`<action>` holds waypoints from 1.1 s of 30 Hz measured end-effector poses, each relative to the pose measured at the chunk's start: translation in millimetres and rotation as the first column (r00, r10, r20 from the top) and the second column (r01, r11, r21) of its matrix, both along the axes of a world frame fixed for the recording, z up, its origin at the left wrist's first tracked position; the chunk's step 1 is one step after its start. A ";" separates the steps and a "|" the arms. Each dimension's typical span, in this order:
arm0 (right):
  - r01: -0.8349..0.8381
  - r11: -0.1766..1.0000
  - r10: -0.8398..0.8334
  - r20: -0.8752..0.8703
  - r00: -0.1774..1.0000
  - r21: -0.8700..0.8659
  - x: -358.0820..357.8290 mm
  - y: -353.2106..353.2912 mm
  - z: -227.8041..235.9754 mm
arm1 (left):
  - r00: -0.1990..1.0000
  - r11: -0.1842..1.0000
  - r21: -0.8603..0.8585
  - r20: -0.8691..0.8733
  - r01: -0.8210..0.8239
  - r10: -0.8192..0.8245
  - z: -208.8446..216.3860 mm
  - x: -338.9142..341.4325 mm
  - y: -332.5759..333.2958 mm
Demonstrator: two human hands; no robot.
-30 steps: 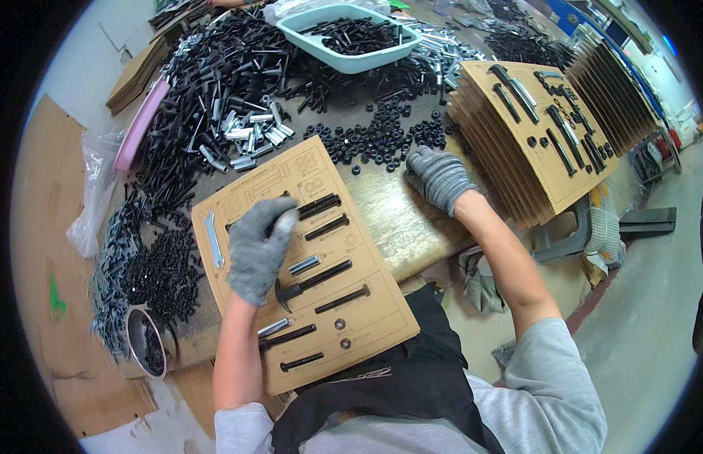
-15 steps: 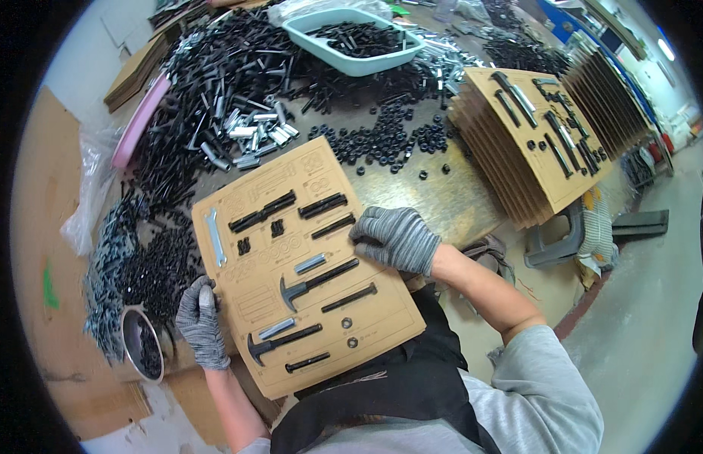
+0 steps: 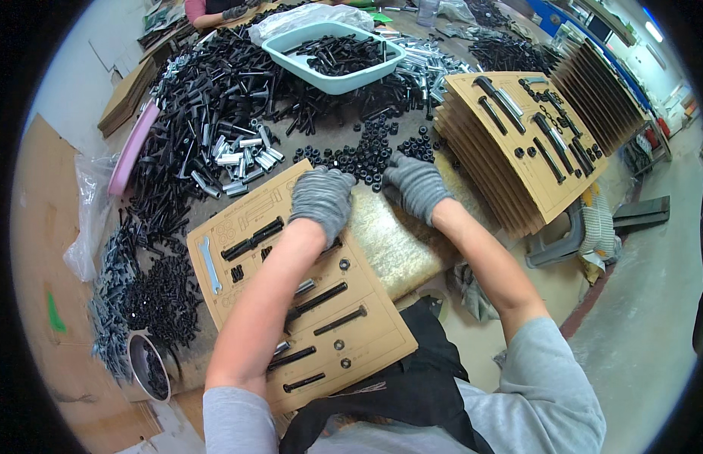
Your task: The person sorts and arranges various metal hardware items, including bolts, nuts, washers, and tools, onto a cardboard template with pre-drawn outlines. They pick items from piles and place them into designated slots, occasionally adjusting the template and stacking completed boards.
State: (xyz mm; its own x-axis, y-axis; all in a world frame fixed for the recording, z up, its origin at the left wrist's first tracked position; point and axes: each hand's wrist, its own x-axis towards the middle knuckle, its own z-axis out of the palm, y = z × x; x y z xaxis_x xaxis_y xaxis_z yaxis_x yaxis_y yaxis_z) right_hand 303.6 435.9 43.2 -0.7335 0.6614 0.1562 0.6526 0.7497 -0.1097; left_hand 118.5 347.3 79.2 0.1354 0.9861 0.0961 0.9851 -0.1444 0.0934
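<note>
My left hand (image 3: 322, 198), in a grey striped glove, is above the upper right corner of a brown cardboard sheet (image 3: 393, 327). Its fingers curl down beside a pile of black nuts (image 3: 374, 147). On the pile's right side is my right hand (image 3: 418, 185), gloved alike, with its fingers bent and close together; what either hand holds is hidden. The sheet carries a wrench (image 3: 210, 263), black bolts (image 3: 341, 321) and loose nuts (image 3: 344, 265) on printed outlines. My left forearm covers part of it.
Black bolts (image 3: 207, 106) and silver sleeves (image 3: 242, 157) heap behind, with a pale blue tray (image 3: 333, 80) of bolts. A stack of filled cardboard sheets (image 3: 518, 159) stands right, a metal bowl (image 3: 148, 367) lower left. Another person's gloved hand (image 3: 234, 13) shows at the far edge.
Both hands have moved up to the nut pile, my left from the sheet's left edge, my right from its right edge. The nuts lie closer together. Another nut shows near the sheet's right edge.
</note>
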 end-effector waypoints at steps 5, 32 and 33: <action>-0.037 0.995 0.029 -0.084 0.996 -0.090 18.3 -4.9 -9.1 | 0.964 0.985 -0.170 -0.264 -0.021 -0.025 -23.0 14.7 34.9; 0.141 0.926 -0.203 -0.149 0.968 -0.350 -12.4 12.3 -0.5 | 0.933 0.951 -0.204 0.229 -0.232 0.277 -3.5 22.7 51.4; 0.119 0.873 -0.266 -0.257 0.929 -0.474 -8.7 13.1 -1.4 | 0.920 0.957 -0.157 0.272 -0.245 0.281 1.3 13.2 42.5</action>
